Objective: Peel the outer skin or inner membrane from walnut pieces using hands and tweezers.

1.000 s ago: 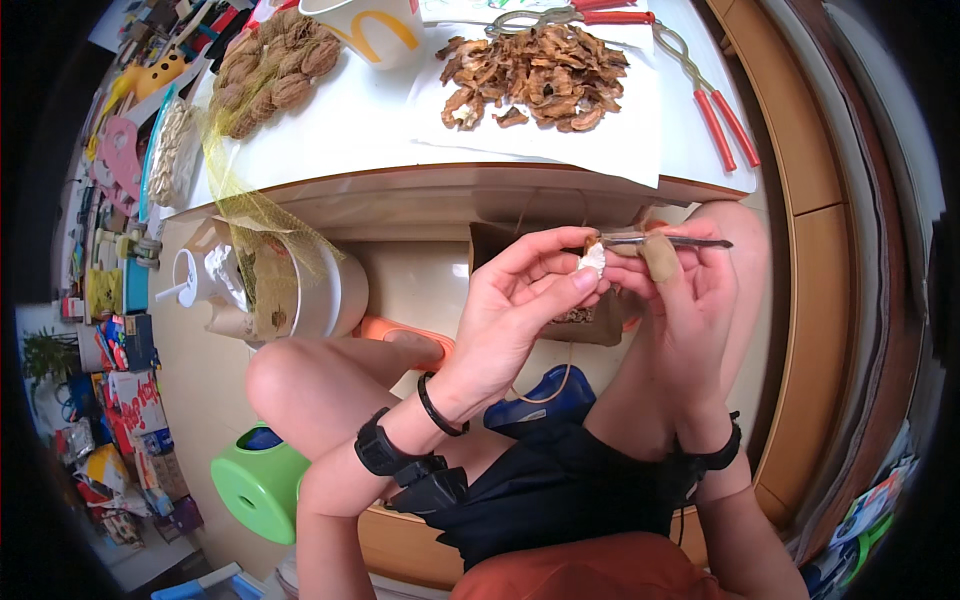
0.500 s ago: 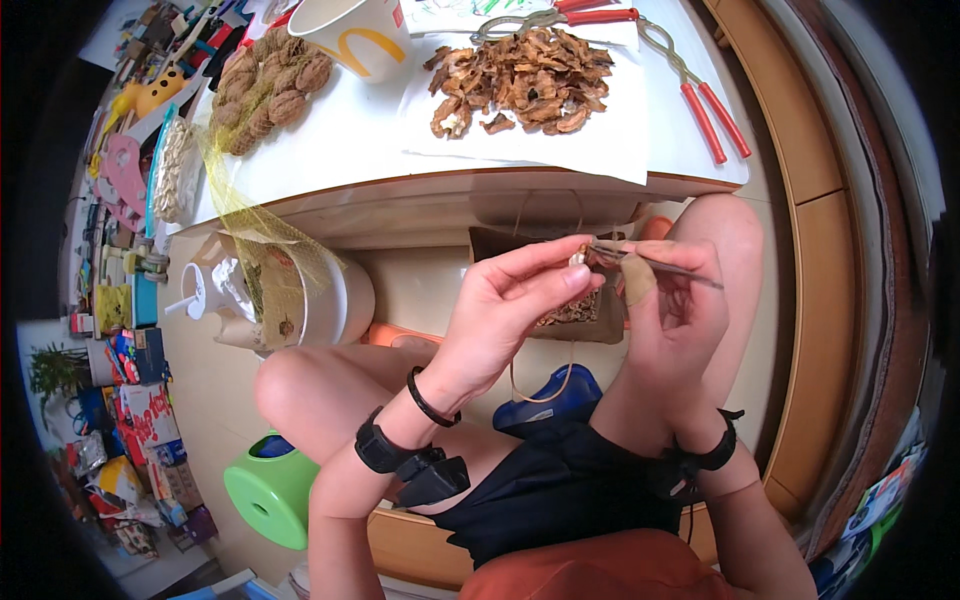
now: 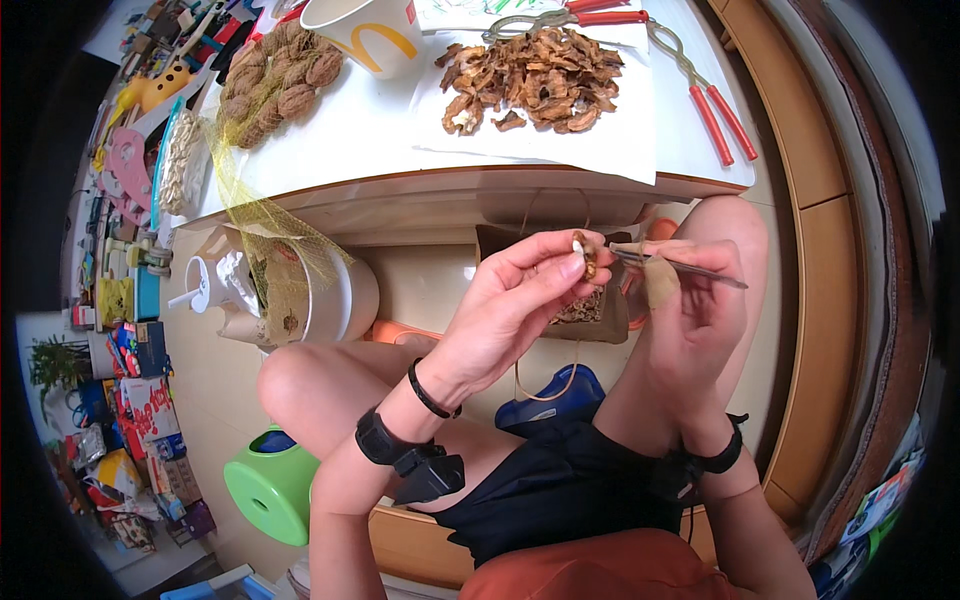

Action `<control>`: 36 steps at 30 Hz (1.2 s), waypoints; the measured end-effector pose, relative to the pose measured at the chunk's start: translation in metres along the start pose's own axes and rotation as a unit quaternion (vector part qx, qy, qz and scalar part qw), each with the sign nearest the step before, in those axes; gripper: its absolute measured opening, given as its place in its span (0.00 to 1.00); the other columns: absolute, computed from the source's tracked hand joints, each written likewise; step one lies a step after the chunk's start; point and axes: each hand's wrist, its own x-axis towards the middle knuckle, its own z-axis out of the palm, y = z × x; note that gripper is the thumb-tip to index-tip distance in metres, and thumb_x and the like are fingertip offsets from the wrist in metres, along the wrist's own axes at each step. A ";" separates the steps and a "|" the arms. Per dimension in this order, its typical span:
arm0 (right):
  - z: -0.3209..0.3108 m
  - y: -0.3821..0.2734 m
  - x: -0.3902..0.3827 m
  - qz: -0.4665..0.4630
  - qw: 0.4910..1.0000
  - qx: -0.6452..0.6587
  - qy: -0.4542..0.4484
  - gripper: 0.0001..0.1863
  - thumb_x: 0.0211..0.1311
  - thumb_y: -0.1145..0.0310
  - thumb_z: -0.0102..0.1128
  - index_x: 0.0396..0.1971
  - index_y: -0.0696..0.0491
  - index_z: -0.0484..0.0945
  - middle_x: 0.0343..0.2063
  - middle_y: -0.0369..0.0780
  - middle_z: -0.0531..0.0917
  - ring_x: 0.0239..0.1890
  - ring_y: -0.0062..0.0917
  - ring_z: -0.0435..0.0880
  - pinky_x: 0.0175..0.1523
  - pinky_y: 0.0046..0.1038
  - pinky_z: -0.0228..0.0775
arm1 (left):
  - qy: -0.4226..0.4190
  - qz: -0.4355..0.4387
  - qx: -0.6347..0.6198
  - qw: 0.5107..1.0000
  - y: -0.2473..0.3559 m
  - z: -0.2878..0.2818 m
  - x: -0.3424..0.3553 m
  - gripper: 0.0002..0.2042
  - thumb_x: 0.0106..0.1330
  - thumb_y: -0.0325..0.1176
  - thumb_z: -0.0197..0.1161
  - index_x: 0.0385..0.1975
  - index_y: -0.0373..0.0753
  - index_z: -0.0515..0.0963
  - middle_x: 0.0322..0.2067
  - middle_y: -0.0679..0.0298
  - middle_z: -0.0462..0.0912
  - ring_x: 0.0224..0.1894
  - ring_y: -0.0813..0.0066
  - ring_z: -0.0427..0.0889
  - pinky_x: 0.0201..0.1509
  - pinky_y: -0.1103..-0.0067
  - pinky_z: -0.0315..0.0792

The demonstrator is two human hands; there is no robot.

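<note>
Between the thumb and fingertips of my left hand (image 3: pixel 500 300) is a small walnut piece (image 3: pixel 589 262), brown with pale patches. My right hand (image 3: pixel 705 315) grips slim metal tweezers (image 3: pixel 700 272), whose tips point left and sit just apart from the walnut piece. A tan wrap (image 3: pixel 660 281) covers my right thumb. Both hands are above an open brown paper bag (image 3: pixel 612 322) with shell bits in it, standing on the floor between my legs. Beyond them, a heap of brown walnut kernels (image 3: pixel 545 75) lies on white paper (image 3: pixel 600 155) on the table.
Whole walnuts (image 3: pixel 290 85) in a yellow net are at the table's left, beside a white paper cup (image 3: pixel 350 30). Red-handled nutcrackers (image 3: pixel 715 125) rest at the right edge. A white bin (image 3: pixel 360 300) and a green stool (image 3: pixel 270 490) stand on the floor at left.
My right hand has drawn back to the right, and the tweezer tips have come away from the walnut piece. My left fingers have turned, showing more of the piece.
</note>
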 end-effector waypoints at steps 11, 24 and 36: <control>0.001 -0.012 0.006 0.087 0.989 0.116 -0.005 0.12 0.49 0.86 0.48 0.35 0.63 0.65 0.34 0.42 0.72 0.40 0.22 0.74 0.46 0.20 0.65 | 0.059 0.050 0.114 0.990 0.001 0.007 0.000 0.13 0.58 0.24 0.53 0.44 0.31 0.69 0.38 0.57 0.76 0.41 0.73 0.76 0.47 0.80 0.70; -0.002 -0.003 0.000 0.063 0.994 0.089 -0.027 0.08 0.53 0.85 0.46 0.34 0.62 0.64 0.34 0.42 0.71 0.40 0.22 0.72 0.47 0.19 0.64 | 0.057 0.084 0.086 0.991 -0.002 0.008 -0.001 0.14 0.59 0.26 0.53 0.45 0.31 0.68 0.41 0.55 0.74 0.41 0.73 0.75 0.47 0.79 0.70; -0.014 -0.004 0.004 0.055 0.998 0.039 0.001 0.09 0.53 0.84 0.48 0.35 0.61 0.65 0.34 0.42 0.72 0.39 0.21 0.72 0.46 0.19 0.65 | 0.035 0.062 -0.013 0.997 0.006 0.006 -0.001 0.14 0.61 0.26 0.49 0.47 0.31 0.65 0.45 0.55 0.72 0.47 0.70 0.73 0.51 0.81 0.69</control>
